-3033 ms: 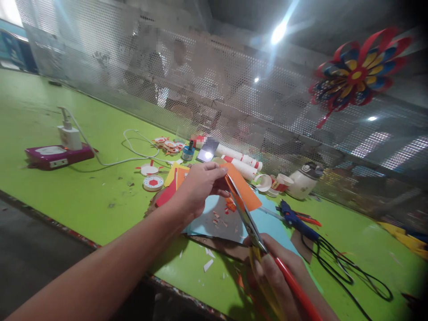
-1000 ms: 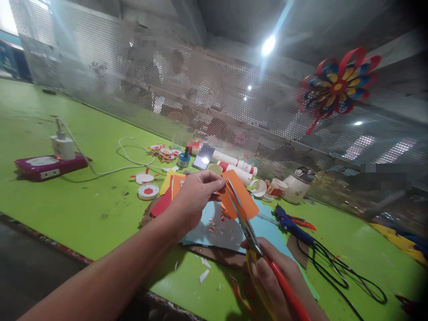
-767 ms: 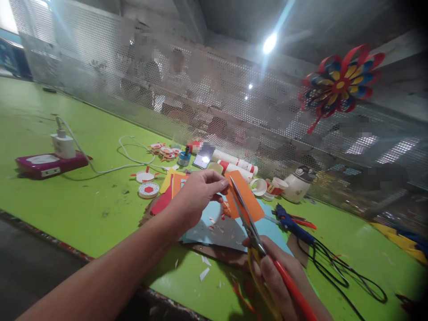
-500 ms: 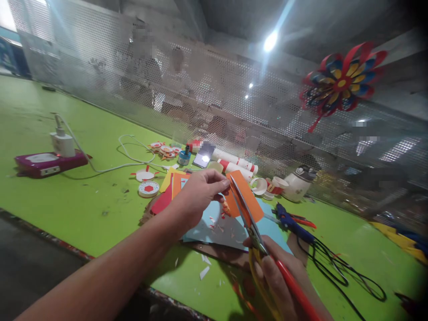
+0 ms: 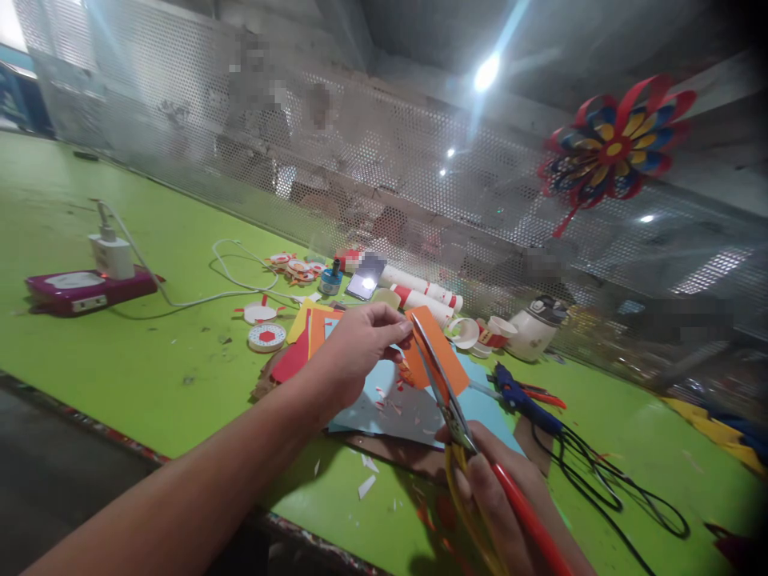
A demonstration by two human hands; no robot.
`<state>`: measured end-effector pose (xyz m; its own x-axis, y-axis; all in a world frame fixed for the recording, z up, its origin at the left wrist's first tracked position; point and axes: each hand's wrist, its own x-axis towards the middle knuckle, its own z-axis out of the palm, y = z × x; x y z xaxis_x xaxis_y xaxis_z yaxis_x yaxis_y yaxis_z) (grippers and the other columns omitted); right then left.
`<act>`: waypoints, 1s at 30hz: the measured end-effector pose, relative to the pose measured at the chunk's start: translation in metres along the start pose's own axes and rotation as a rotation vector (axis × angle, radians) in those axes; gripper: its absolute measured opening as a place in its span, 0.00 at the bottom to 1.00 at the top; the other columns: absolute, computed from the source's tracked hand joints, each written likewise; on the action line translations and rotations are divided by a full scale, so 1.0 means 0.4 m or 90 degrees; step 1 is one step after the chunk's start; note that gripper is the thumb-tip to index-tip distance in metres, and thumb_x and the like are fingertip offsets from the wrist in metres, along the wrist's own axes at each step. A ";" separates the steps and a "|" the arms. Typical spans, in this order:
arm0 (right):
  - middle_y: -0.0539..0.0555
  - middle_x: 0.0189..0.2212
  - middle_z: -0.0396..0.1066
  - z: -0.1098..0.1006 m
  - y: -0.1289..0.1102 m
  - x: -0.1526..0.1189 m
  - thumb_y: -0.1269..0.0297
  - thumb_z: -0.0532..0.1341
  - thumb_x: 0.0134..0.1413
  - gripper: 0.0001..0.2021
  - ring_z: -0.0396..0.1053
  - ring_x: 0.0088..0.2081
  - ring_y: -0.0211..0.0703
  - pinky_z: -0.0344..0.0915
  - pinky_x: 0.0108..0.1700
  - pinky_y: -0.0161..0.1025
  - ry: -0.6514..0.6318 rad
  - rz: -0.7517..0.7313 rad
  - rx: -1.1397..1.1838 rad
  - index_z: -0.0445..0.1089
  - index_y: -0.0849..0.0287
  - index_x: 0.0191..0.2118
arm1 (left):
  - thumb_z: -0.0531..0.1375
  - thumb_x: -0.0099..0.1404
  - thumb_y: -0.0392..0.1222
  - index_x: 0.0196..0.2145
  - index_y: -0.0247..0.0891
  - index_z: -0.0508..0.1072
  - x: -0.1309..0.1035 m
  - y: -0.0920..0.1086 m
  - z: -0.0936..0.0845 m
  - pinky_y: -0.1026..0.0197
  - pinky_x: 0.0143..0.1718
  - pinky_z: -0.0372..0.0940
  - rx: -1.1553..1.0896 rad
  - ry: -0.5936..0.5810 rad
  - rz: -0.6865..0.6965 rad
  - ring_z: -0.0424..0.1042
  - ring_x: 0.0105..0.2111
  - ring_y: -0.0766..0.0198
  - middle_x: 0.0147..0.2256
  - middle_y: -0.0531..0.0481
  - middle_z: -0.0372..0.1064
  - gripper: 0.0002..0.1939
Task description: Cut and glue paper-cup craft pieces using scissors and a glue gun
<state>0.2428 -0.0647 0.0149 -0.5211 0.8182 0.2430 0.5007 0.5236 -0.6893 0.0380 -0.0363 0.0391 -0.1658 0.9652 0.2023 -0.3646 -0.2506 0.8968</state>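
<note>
My left hand (image 5: 369,344) pinches the upper left edge of a piece of orange paper (image 5: 447,352) between thumb and fingers. In my right hand (image 5: 501,488) is a pair of scissors (image 5: 454,420) with one red and one yellow handle. The blades point up and away from me and lie along the orange paper, their tips close to my left fingertips. Below the paper lie light blue sheets (image 5: 384,420) scattered with small red and white scraps. Red, yellow and orange sheets (image 5: 294,360) stick out beside my left wrist.
A blue glue gun (image 5: 528,404) with a looped black cord lies at the right. Behind the papers are a phone (image 5: 366,278), white and red paper tubes (image 5: 423,306) and a glue bottle (image 5: 330,280). A purple power strip (image 5: 93,290) with a charger sits left. Perforated metal mesh (image 5: 384,168) borders the table.
Both hands stay almost in place. The lower right corner of the orange paper has shifted slightly up and left along the blades.
</note>
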 end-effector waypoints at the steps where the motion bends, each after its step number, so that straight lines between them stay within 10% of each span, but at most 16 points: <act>1: 0.48 0.20 0.66 -0.001 -0.002 0.000 0.43 0.47 0.61 0.23 0.64 0.22 0.39 0.58 0.25 0.35 0.001 0.006 0.001 0.68 0.57 0.39 | 0.63 0.54 0.35 0.23 0.34 0.68 0.000 0.002 -0.001 0.63 0.28 0.58 0.002 0.000 0.000 0.64 0.27 0.67 0.24 0.52 0.64 0.06; 30: 0.51 0.26 0.68 -0.048 0.037 0.022 0.48 0.50 0.62 0.19 0.64 0.26 0.40 0.61 0.28 0.34 -0.058 -0.096 -0.051 0.69 0.57 0.41 | 0.62 0.53 0.34 0.21 0.34 0.69 0.008 0.008 -0.016 0.63 0.27 0.57 0.087 -0.050 0.004 0.63 0.22 0.68 0.20 0.51 0.67 0.06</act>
<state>0.2590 -0.0453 0.0198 -0.6533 0.7059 0.2737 0.4634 0.6587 -0.5928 0.0306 -0.0346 0.0400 -0.0935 0.9678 0.2337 -0.2348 -0.2496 0.9395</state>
